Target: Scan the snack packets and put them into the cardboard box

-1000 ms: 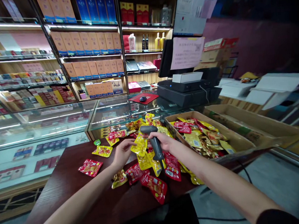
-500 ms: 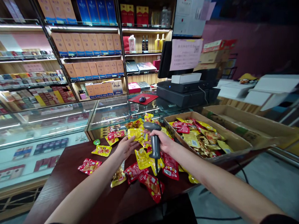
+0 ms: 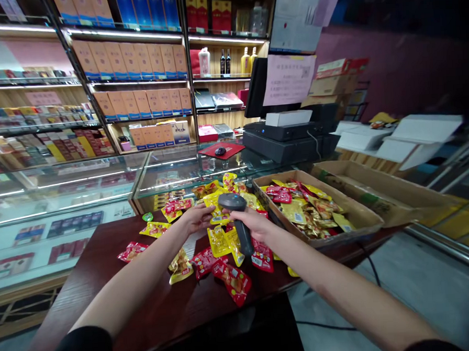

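My right hand (image 3: 250, 222) is wrapped around the handle of a dark grey barcode scanner (image 3: 243, 238), its head turned toward my left hand. My left hand (image 3: 197, 218) pinches the edge of a yellow snack packet (image 3: 214, 201), tilted up just left of the scanner head. Beneath both hands, red and yellow snack packets lie scattered over the dark wooden table (image 3: 146, 300). Among them are a yellow packet (image 3: 219, 241), a red packet (image 3: 232, 281) at the front and a gold-and-yellow packet (image 3: 180, 267) by my left forearm. The scanner hides part of the pile.
An open cardboard box (image 3: 365, 222) of snack packets stands to the right, with another cardboard box (image 3: 401, 201) behind it. A glass counter (image 3: 171, 171) runs along the back, bearing a mouse (image 3: 220, 151) and a black cash register (image 3: 283, 144). Stocked shelves (image 3: 135, 81) line the wall.
The yellow packet in my left hand has been tipped more upright beside the scanner head. The scanner has shifted slightly left and tilted. The whole view has moved a little.
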The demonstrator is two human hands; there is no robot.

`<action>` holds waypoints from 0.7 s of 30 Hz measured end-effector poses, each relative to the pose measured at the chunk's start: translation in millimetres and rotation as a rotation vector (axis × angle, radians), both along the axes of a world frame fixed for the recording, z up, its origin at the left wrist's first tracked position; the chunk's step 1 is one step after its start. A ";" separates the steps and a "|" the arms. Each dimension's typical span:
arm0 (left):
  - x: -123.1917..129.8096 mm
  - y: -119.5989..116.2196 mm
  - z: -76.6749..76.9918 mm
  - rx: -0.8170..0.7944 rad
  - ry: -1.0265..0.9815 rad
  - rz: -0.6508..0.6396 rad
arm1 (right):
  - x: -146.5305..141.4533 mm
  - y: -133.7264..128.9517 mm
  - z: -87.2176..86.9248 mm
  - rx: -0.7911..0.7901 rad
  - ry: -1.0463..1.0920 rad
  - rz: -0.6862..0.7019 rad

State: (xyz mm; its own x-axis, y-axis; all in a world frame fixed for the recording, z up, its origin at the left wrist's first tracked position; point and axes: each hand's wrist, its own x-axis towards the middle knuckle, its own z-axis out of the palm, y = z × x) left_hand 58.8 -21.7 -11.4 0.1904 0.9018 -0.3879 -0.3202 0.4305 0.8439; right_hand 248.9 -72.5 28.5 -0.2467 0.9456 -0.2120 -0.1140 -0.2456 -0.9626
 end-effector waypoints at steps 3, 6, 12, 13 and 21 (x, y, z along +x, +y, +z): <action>-2.1 7.6 4.5 -0.001 0.093 0.002 | -0.2 -22.9 6.8 0.074 -0.052 -0.011; -3.5 16.6 11.7 -0.017 0.167 0.055 | -2.4 -49.0 12.0 0.037 -0.006 0.054; -2.9 24.3 21.8 -0.010 0.200 0.077 | -15.7 -81.3 1.4 -0.007 0.030 0.144; -2.6 23.7 22.5 -0.011 0.206 0.088 | -18.2 -83.1 -1.7 -0.005 0.022 0.151; -3.9 17.3 21.0 -0.023 0.181 0.047 | -25.8 -84.5 -17.6 -0.028 -0.147 0.133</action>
State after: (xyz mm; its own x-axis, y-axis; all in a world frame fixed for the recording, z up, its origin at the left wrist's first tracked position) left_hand 54.9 -4.4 9.6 0.0736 0.8988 -0.4322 -0.1847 0.4382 0.8797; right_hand 223.1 -157.0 10.9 -0.3340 0.9000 -0.2803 0.0623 -0.2756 -0.9592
